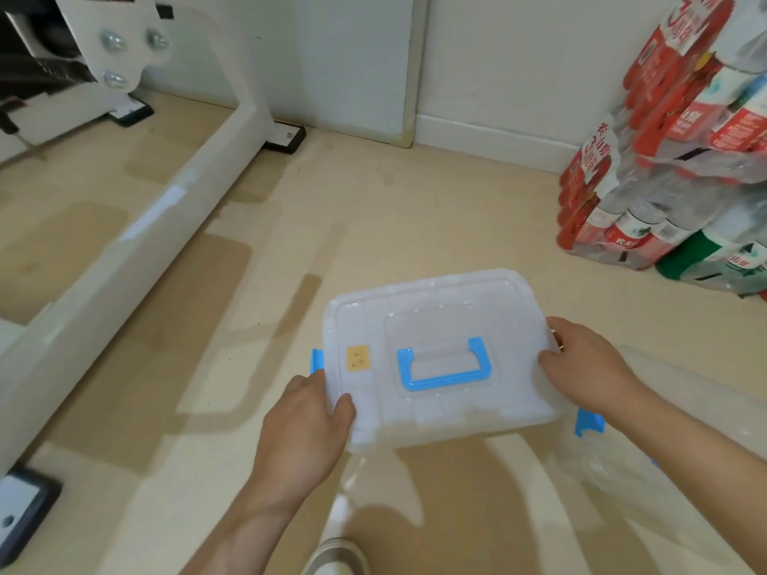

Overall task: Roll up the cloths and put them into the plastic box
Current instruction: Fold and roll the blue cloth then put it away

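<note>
Box: you hold the translucent white rectangular plastic box [436,321] above the beige floor [373,226], its lid facing up.
Left grip: your left hand [305,421] clasps the near left corner, thumb on the lid, fingers underneath.
Right grip: your right hand [589,367] clasps the right edge, fingers curled over the rim.
Between grips: the box spans both hands, and the blue plastic handle [444,367] sits midway.
Lid: the small yellow sticker [357,359] lies near your left thumb.
Latches: blue clips [589,423] show at both ends; whether they are fastened, you cannot tell through the blur.
Right side: shrink-wrapped packs of bottled water [664,159] stand against the wall, well apart.
</note>
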Tool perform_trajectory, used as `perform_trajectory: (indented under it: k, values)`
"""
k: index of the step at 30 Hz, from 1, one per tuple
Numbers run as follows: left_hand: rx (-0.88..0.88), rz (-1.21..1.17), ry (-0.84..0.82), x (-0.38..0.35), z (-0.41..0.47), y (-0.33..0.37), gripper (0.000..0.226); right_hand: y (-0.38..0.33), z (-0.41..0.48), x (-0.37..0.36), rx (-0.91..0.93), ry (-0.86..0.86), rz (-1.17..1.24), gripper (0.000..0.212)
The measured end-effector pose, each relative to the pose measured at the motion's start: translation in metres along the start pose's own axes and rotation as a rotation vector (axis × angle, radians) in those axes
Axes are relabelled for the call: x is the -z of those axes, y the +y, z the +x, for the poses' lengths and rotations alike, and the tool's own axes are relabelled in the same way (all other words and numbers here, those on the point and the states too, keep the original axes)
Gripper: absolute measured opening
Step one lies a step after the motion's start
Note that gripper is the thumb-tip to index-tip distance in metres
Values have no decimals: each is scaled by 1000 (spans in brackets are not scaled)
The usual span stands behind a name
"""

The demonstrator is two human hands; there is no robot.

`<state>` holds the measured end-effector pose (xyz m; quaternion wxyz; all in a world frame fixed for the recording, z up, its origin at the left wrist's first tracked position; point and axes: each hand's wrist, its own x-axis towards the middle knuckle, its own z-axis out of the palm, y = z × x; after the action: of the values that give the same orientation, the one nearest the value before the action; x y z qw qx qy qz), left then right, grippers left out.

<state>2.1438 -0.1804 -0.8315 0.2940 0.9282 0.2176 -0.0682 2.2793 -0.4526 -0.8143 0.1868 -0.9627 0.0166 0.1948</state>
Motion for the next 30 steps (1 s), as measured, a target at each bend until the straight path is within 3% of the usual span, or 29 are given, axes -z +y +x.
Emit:
perform_trajectory:
  k: [6, 13, 15, 19, 21, 23, 25, 27, 30]
  values:
    - [-1, 141, -42, -1, 0, -5, 21, 8, -4, -3, -15, 18, 23, 33]
    - [27, 98, -75, -3, 10, -7, 28, 12, -9, -5, -22, 74, 139, 20]
    - [90, -15, -139, -3, 14, -8, 28, 15, -8, -6, -93, 70, 250, 18]
    - [345, -525, -250, 1, 18, -11, 20, 18, -1, 0, -263, -12, 530, 21]
    - [395, -545, -143, -1, 17, -9, 17, 15, 2, 4, -286, -12, 532, 23]
    - [411, -501, -16, -2, 14, -5, 32, 12, 5, 7, -297, -23, 506, 42]
    - [453, -523, -1, -1, 13, -3, 49, 13, 9, 9, -337, -94, 543, 64]
    - [547, -684, -131, 1, 17, -6, 61, 18, 13, 10, -374, -200, 627, 72]
    - [604, -848, -356, 3, 22, -10, 38, 21, 14, 7, -343, -268, 641, 60]
